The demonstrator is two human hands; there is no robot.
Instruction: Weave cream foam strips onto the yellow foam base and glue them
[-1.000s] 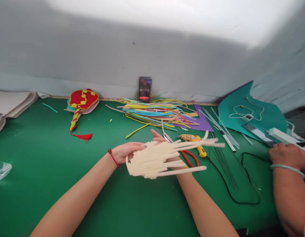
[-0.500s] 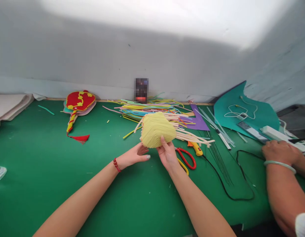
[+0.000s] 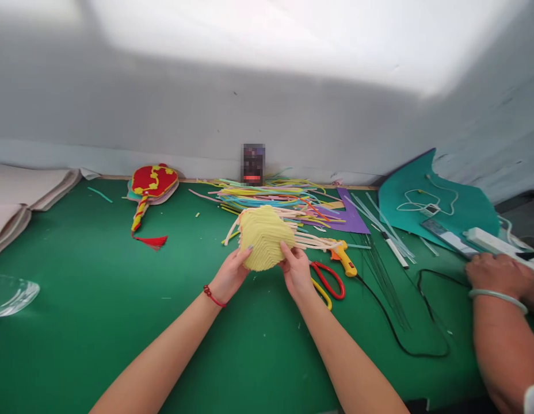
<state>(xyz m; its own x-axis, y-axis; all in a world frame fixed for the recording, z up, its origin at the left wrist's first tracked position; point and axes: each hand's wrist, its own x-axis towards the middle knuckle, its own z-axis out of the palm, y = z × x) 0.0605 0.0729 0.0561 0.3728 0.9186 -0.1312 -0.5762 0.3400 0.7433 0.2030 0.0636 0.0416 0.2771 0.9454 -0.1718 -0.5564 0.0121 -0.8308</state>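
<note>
A pale yellow ribbed panel point(image 3: 267, 238), made of strips laid side by side in a chevron, is held up between both hands. My left hand point(image 3: 236, 270) grips its lower left edge, thumb on the front face. On the lower right edge, my right hand point(image 3: 296, 267) pinches it the same way. Fingers behind the panel are hidden. Cream strips point(image 3: 316, 240) stick out past the panel on the right. Just right of my right hand lie scissors point(image 3: 331, 280) with red and yellow handles and a yellow glue gun point(image 3: 345, 261).
Many coloured pipe cleaners point(image 3: 258, 198) lie behind the panel. A red and yellow fan point(image 3: 155, 181) with a tassel lies left. Glue sticks point(image 3: 385, 221), wires and the glue gun's black cord point(image 3: 394, 343) spread right. Another person's hand point(image 3: 498, 273) rests by a white power strip point(image 3: 487, 240).
My left hand, open beside the panel before, has closed on its lower left edge. The panel has shifted slightly left and down in view. My right hand keeps its grip.
</note>
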